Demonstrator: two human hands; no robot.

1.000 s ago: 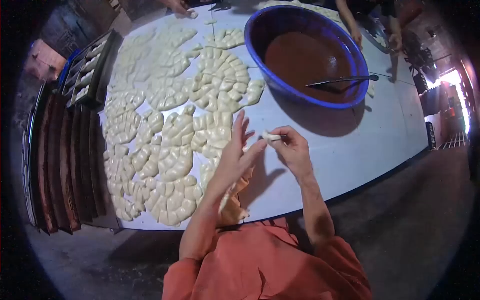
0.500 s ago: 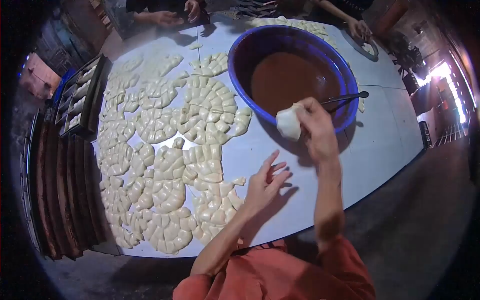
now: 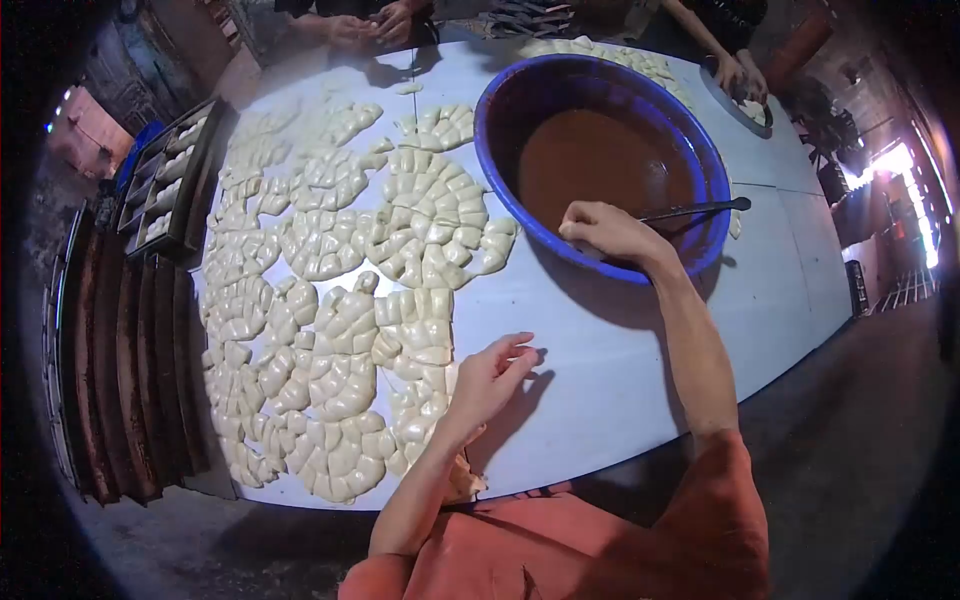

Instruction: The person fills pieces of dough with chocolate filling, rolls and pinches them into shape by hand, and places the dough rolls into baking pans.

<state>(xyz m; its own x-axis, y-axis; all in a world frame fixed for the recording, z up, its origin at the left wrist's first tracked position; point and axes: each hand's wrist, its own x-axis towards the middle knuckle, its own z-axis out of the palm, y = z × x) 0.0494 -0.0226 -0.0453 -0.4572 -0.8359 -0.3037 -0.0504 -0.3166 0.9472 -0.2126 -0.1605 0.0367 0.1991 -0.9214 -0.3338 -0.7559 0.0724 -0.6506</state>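
Note:
My right hand [image 3: 612,230] is closed, knuckles up, over the near rim of a large blue basin [image 3: 515,205]. Only a sliver of something pale shows beneath its fingers; the white piece of dough seen there earlier is mostly hidden. Brown, smooth filling [image 3: 580,150] covers the basin's bottom. A dark-handled utensil [image 3: 700,209] rests across the basin's right rim. My left hand [image 3: 488,385] hovers low over the white table [image 3: 585,400], fingers loosely apart, with nothing in it. Beside it, many flattened pale dough pieces [image 3: 430,215] cover the table's left part, pressed edge to edge.
A dark tray with rolled dough [image 3: 170,185] stands off the left edge, above a row of upright dark trays [image 3: 125,370]. Across the table, one person's hands [image 3: 365,28] are close together; another person's hands [image 3: 740,78] work at a round dish [image 3: 745,110].
My right hand has moved up and left to the basin rim, turning knuckles up, so the white dough is mostly out of sight. My left hand has drawn slightly back towards me.

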